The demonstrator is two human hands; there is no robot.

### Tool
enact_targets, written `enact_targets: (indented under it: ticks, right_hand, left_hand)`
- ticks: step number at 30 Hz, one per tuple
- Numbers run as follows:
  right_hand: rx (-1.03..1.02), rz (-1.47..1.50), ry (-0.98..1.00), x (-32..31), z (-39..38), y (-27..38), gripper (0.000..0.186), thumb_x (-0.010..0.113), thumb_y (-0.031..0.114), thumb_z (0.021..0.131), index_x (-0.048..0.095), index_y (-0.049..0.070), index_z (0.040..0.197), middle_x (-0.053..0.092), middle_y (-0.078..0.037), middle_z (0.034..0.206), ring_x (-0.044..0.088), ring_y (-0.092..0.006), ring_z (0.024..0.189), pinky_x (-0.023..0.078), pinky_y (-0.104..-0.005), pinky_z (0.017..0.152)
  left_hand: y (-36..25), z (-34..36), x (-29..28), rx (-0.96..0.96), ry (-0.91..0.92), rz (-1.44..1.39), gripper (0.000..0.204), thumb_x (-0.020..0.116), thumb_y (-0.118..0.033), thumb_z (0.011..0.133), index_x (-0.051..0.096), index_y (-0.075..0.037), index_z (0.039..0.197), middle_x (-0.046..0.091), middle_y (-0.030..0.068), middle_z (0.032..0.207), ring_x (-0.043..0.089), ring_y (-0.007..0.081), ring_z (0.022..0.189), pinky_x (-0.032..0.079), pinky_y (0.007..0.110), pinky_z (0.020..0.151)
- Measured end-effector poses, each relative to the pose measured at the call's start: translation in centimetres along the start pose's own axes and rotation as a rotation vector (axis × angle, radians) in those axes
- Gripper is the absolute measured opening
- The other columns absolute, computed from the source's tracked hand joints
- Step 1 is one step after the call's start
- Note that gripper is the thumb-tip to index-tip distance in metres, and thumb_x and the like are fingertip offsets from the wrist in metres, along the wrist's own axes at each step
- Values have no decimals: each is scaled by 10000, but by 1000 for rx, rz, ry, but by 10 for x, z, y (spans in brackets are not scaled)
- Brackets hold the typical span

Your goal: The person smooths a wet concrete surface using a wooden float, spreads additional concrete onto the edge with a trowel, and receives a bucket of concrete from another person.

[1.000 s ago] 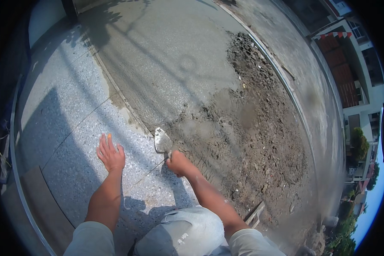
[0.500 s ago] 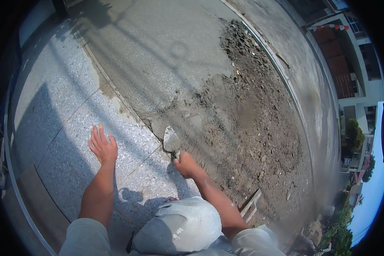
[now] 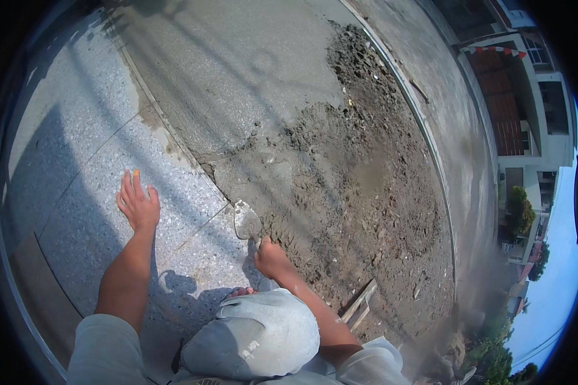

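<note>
My right hand (image 3: 271, 258) is closed round the handle of a pointed trowel (image 3: 246, 219). The blade is smeared with grey mortar and lies at the seam where the speckled stone paving (image 3: 173, 212) meets rough brown-grey ground (image 3: 366, 212). Over on the left, my left hand (image 3: 139, 204) rests palm down on the paving, fingers spread, holding nothing. Just beyond the trowel is a damp, roughly smeared patch of mortar (image 3: 263, 176). Farther out, smooth wet concrete (image 3: 237, 77) fills the strip.
A thin raised edging (image 3: 424, 125) bounds the strip on the right, with a roadway beyond. Pieces of wood (image 3: 359, 301) lie on the dirt by my right forearm. A flat brown board (image 3: 42, 282) lies at the far left. My bent knee (image 3: 250, 333) is close in front.
The trowel and my right hand have come slightly nearer to me along the paving edge. My left hand stays planted on the paving. The whole view has shifted a little.
</note>
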State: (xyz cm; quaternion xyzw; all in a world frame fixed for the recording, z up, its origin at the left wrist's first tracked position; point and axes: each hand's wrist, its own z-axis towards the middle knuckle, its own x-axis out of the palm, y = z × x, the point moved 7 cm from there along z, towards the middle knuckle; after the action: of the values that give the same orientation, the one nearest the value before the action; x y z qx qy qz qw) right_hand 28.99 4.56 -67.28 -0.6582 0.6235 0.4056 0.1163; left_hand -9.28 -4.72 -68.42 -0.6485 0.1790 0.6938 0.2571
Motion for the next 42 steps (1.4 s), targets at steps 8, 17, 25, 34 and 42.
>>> enact_targets:
  ticks: [8, 17, 25, 34, 42]
  right_hand:
    - [382, 408, -119, -57, -16, -85, 253, 627, 183, 899, 555, -50, 963, 667, -309, 835, 685, -465, 807, 551, -510, 689]
    - [327, -125, -158, -4, -65, -129, 324, 643, 190, 875, 478, -35, 1040, 658, -330, 854, 654, -500, 844, 534, -561, 744]
    - [750, 1243, -318, -32, -59, -166, 92, 572, 108, 922, 508, 64, 872, 475, -22, 654, 459, -131, 445, 394, -301, 368]
    - [247, 612, 206, 10, -20, -5, 223, 569, 181, 932, 522, -18, 1018, 668, -211, 787, 673, -282, 596, 506, -429, 482]
    - [325, -138, -115, -13, -92, -135, 340, 635, 173, 863, 508, -72, 1062, 646, -355, 881, 635, -516, 906, 515, -569, 825]
  left_hand:
    - [7, -1, 6, -27, -3, 23, 570, 488, -343, 952, 375, -178, 1486, 292, 19, 1585, 258, 202, 1472, 155, 474, 1189]
    - [9, -3, 10, -19, -2, 15, 564, 500, -345, 956, 371, -218, 1490, 284, 9, 1594, 249, 202, 1477, 154, 479, 1195]
    - [5, -3, 10, -2, -37, 41, 565, 475, -353, 963, 364, -203, 1496, 287, 19, 1592, 250, 204, 1475, 158, 484, 1191]
    - [3, -3, 9, -30, 17, 94, 573, 468, -357, 962, 360, -200, 1502, 281, 17, 1592, 231, 194, 1481, 156, 482, 1189]
    - [9, -6, 8, -26, 36, 59, 570, 477, -363, 958, 375, -194, 1493, 285, 16, 1591, 235, 193, 1480, 153, 475, 1191]
